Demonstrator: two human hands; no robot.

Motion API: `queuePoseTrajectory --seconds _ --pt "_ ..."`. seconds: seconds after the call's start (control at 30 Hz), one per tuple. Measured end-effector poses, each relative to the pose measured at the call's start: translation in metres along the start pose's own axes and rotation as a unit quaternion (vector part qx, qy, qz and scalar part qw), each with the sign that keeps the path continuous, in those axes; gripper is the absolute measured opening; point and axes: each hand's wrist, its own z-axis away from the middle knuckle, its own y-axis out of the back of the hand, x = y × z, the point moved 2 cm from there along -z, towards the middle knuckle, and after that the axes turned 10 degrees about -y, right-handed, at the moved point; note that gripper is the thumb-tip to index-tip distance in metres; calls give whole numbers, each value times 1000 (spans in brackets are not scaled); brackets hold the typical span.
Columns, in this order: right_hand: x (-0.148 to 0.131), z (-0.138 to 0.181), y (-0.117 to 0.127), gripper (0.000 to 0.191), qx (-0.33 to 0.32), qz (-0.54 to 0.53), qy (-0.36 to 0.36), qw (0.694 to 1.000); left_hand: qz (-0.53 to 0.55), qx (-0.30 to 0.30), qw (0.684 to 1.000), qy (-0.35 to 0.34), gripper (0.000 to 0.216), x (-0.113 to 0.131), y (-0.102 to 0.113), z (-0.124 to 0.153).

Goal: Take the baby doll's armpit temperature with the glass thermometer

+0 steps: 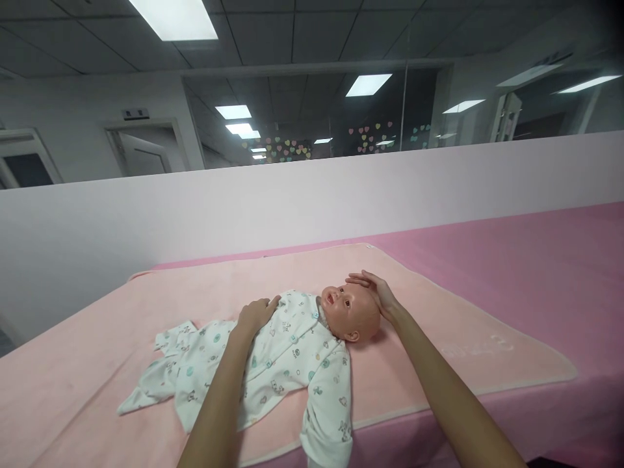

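Note:
A baby doll (348, 311) lies on its back on a light pink blanket (439, 325), head to the right. It wears a white patterned sleepsuit (287, 357). My left hand (257, 312) rests flat on the doll's chest, fingers stretched out. My right hand (375, 291) cups the top of the doll's head, fingers curved over the forehead.
The blanket covers a table with a darker pink cloth (536, 260). A pale partition wall (292, 201) runs along the table's far side. Behind it are glass panels with heart stickers (287, 149) and doors.

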Motion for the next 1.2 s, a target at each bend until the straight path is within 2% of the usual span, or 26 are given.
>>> queuePoseTrajectory --seconds 0.1,0.27,0.5,0.63,0.73,0.8,0.97,1.2 --pt "-1 1 2 29 -5 -4 25 1000 2 1 1000 0 68 0 0 1" --pt "1 13 -10 35 -71 128 0 989 3 3 1000 3 67 -1 -2 -1" --pt "1 15 -13 36 -68 139 -4 988 6 1 1000 4 67 -2 -2 -2" --pt "-2 11 -8 32 -72 73 -1 995 0 1 1000 4 67 -1 -2 -2" --pt "-7 9 -2 33 -69 -19 44 996 -3 1 1000 4 67 -2 -2 -2" --pt "-8 8 -1 32 -64 -27 58 996 -3 2 1000 1 67 -1 -2 -1" --pt "3 12 -10 34 -81 106 -28 991 0 4 1000 1 67 1 0 1" --pt "3 10 -9 35 -63 90 -34 993 2 -1 1000 4 66 2 1 2"
